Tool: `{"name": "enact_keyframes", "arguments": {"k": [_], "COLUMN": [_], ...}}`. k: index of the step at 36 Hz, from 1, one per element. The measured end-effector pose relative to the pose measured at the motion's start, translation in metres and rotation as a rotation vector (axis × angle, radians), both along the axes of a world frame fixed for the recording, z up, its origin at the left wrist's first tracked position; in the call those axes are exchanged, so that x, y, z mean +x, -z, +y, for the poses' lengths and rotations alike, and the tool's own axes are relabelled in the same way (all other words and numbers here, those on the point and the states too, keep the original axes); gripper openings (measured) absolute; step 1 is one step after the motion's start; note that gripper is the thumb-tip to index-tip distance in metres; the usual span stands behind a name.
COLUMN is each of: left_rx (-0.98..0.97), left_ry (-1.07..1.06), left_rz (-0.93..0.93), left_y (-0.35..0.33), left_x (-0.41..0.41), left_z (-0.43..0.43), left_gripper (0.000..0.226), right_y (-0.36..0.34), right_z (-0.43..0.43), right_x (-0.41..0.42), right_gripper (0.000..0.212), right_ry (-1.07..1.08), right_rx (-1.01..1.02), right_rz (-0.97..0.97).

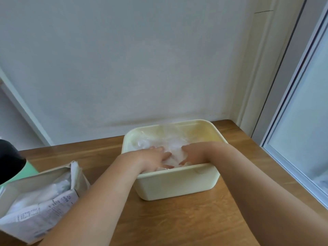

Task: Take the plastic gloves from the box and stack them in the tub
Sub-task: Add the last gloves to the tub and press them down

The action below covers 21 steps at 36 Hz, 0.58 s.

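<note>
Clear plastic gloves (174,148) lie in the tub (177,181); left hand (154,157) and right hand (194,153), open and flat, hold nothing. Press softly, evenly.

We saw a pale cream-yellow tub (177,185) holding clear, whitish plastic gloves (170,148). The counter (186,221) was warm brown wood with darker grain streaks. The box (40,215) was white and grey with small dark print. The wall (124,59) behind was plain off-white.
</note>
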<state>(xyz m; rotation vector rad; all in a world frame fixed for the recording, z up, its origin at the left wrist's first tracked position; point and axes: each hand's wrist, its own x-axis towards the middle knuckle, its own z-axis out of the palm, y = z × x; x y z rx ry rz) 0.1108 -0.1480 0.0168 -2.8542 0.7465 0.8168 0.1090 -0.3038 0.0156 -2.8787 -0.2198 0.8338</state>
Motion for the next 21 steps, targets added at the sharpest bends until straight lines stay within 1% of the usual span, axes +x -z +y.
{"name": "enact_keyframes", "arguments": {"k": [3, 4, 6, 8, 11, 12, 14, 17, 21], "left_rx": [-0.005, -0.053, -0.235, -0.432, -0.608, -0.672, -0.777, -0.878, -0.889], "left_ry": [-0.007, -0.024, -0.133, -0.215, -0.231, -0.253, -0.309, -0.4, -0.521], "left_rz": [-0.032, -0.051, -0.075, -0.14, -0.352, -0.407, -0.478, -0.565, -0.626], "left_y": [0.004, 0.006, 0.006, -0.001, -0.015, -0.019, -0.026, -0.03, -0.028], "left_x": [0.003, 0.005, 0.005, 0.0, -0.013, -0.018, -0.028, -0.043, -0.061], "left_z": [0.0, 0.002, 0.01, 0.018, 0.033, 0.04, 0.056, 0.085, 0.131], "left_gripper": [0.054, 0.054, 0.054, 0.052, 0.033, 0.028, 0.022, 0.019, 0.017], "right_y": [0.002, 0.002, -0.001, -0.008, -0.02, -0.024, -0.031, -0.038, -0.037], "right_z": [-0.002, -0.002, -0.002, -0.002, 0.003, 0.007, 0.021, 0.052, 0.097], "right_x": [0.002, 0.001, -0.002, -0.008, -0.015, -0.019, -0.025, -0.033, -0.042], "right_gripper": [0.065, 0.066, 0.063, 0.057, 0.038, 0.034, 0.028, 0.024, 0.019], "right_ry": [0.01, 0.027, 0.085, 0.128, 0.131, 0.131, 0.124, 0.119, 0.069], "right_rx": [-0.004, 0.019, 0.096, 0.154, 0.163, 0.189, 0.314, 0.557, 0.821], "right_rz": [-0.011, -0.031, -0.112, -0.251, -0.523, -0.578, -0.623, -0.703, -0.743]}}
